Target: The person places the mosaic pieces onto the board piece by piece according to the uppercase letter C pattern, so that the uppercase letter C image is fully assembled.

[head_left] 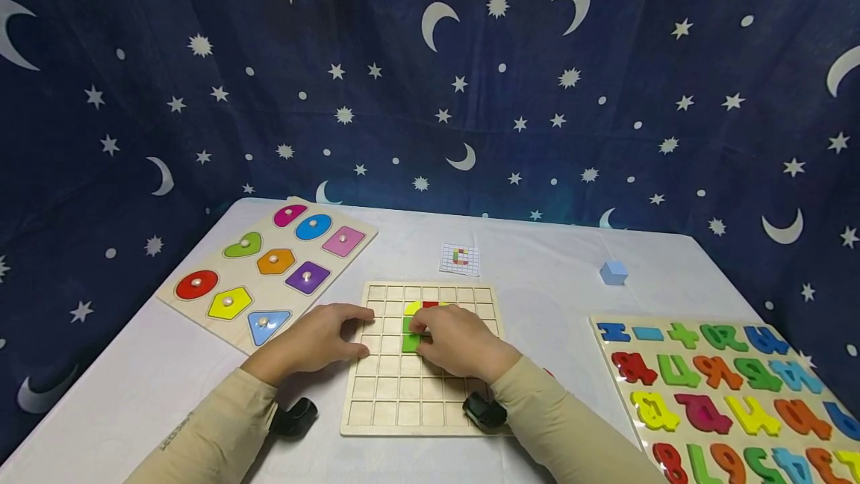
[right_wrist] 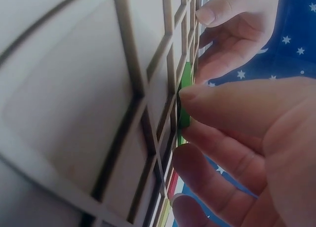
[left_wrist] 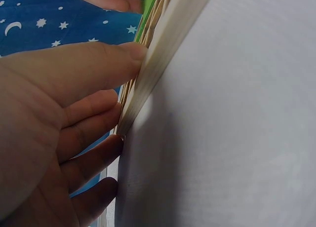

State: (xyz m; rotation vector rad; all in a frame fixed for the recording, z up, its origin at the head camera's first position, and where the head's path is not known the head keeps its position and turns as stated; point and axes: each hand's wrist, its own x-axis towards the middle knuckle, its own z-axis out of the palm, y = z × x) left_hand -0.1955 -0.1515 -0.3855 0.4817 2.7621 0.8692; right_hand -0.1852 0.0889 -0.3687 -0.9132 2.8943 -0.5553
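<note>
A wooden grid board lies on the white table in front of me. Green, yellow and red blocks sit in its upper middle cells. My right hand is over them. In the right wrist view its thumb and fingers pinch the green block against the grid. My left hand rests on the board's left edge. Its thumb presses flat on the edge of the board, and the other fingers lie loosely beside it.
A shape puzzle with knobbed pieces lies at the left. A small pattern card sits behind the board and a light blue cube at the right rear. A coloured number puzzle fills the right front. A starry curtain hangs behind.
</note>
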